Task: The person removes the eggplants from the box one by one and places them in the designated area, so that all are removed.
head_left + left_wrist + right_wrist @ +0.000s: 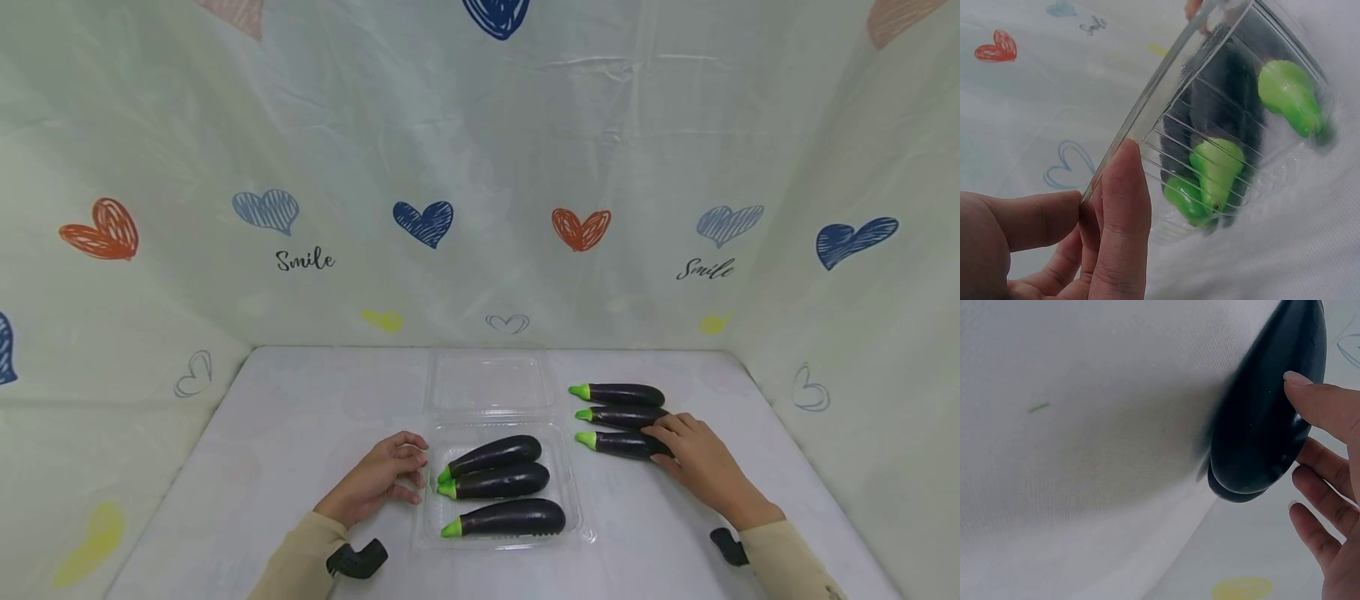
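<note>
Three dark purple eggplants with green stems lie in a clear plastic clamshell box; the front eggplant sits apart from the two behind it. My left hand is at the box's left side, and in the left wrist view its thumb and a finger pinch the rim. To the right of the box, three more eggplants lie in a row. My right hand grips the blunt end of the nearest one, thumb on its near side and fingers around the far side, partly hidden.
The box's clear lid lies folded back behind it, toward the rear edge of the white table. The middle eggplant and the rear eggplant lie close beside the gripped one. A cloth backdrop with printed hearts surrounds the table.
</note>
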### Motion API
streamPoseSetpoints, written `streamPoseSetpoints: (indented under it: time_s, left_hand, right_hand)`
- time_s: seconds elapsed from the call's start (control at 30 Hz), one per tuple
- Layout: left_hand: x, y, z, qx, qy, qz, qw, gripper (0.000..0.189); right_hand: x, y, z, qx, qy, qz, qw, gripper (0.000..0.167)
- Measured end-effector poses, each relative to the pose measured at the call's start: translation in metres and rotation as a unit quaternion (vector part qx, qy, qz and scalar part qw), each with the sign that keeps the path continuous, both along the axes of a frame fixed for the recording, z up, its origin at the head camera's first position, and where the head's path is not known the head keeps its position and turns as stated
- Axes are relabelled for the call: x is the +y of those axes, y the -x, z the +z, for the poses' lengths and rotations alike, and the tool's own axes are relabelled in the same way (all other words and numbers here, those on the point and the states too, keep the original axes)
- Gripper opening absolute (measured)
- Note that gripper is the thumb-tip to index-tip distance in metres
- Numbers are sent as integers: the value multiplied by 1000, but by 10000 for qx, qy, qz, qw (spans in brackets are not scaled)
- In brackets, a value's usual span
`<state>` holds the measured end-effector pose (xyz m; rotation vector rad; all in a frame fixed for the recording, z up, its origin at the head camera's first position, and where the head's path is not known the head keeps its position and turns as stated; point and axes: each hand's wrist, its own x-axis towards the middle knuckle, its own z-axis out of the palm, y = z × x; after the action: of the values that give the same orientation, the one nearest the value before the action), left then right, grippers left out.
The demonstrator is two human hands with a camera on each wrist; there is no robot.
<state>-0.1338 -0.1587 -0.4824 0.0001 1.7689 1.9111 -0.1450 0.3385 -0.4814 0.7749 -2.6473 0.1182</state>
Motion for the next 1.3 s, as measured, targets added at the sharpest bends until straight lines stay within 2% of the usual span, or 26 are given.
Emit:
streamPoseSetpoints:
  time_s: [0.37,0.6,1.0,1.3]
  left_hand:
    - [0,0,1,20,13,13,10000,29]
    - [1,0,0,26,7,26,10000,27]
    - [2,-1,0,-12,7,35,10000,27]
    - [2,-1,0,33,-18,10,10000,27]
  right_hand:
    - [-2,2,2,-320,-103,-237,9992,43]
    - [-1,6,0,-355,-115,-289,9989,43]
    - [0,13,-1,28,-44,-42,10000,43]
    - [1,16,-2,97,47,28,9999,42]
